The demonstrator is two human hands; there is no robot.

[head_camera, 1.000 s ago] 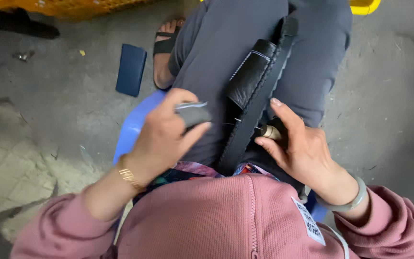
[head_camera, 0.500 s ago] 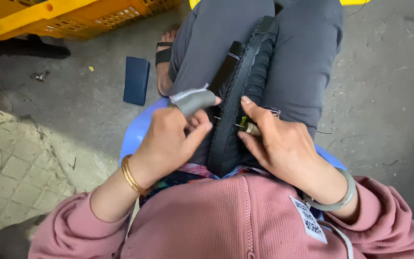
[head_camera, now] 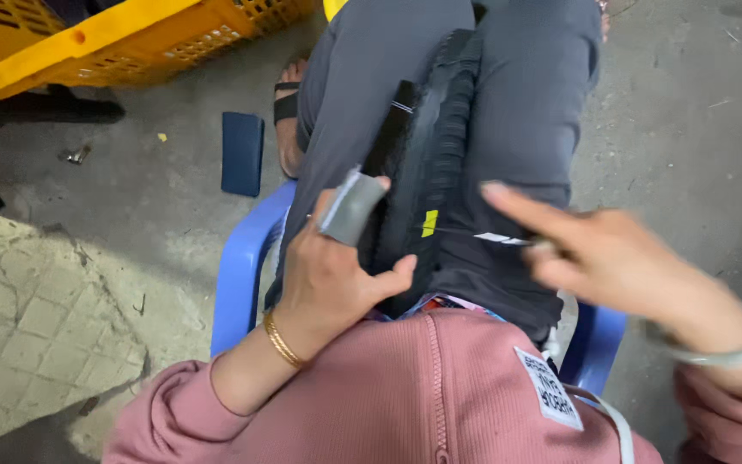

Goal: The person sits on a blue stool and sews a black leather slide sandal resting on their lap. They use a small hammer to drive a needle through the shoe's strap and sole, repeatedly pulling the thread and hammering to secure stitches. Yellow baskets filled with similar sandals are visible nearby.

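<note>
A long black ribbed shoe piece (head_camera: 436, 163) lies along my lap, on grey trousers (head_camera: 526, 103). My left hand (head_camera: 332, 279) grips its near end, thumb pressed against its edge, and a grey guard (head_camera: 352, 208) covers the index finger. My right hand (head_camera: 620, 262) is blurred, out to the right of the piece. Its fingers pinch a small stitching tool (head_camera: 541, 247). A thin thread (head_camera: 465, 232) runs from the tool back to the piece, beside a yellow tag (head_camera: 428, 222).
I sit on a blue plastic chair (head_camera: 242, 266) on a concrete floor. A yellow slatted crate (head_camera: 88, 43) stands at the top left. A dark blue flat case (head_camera: 242, 153) lies on the ground beside my sandalled foot (head_camera: 288, 107). Paving tiles (head_camera: 27, 326) are at the left.
My right hand has pulled away from the black piece to the right, drawing the thread out. My left hand keeps its grip. The view has tilted toward the crate.
</note>
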